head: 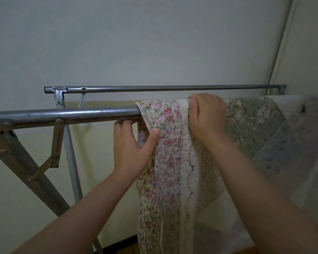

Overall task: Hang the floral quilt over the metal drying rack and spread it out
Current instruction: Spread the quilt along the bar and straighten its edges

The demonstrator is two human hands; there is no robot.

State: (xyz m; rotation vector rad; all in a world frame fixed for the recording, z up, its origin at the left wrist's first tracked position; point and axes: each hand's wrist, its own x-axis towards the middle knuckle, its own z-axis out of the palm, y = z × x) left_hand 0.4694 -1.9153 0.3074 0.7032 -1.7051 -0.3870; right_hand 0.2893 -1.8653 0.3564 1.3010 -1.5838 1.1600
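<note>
Quilt: the floral quilt (165,143) hung over the near rail (66,114) of the metal drying rack (154,88), bunched toward the rail's right end; the left stretch was bare.
Left hand (130,149): pinching the quilt's left edge just under the rail.
Right hand (206,116): clamped on the fold atop the rail.
Risk: a hard leftward tug could drag the uneven weight off the rail; the far rail carried nothing.

Metal drying rack (66,114): two horizontal bars seen, near bar thick, far bar (154,87) thin, angled legs and folding brace at left. Floral quilt (165,143) draped over right part of near bar, hanging down front; left part of bar left bare.
</note>
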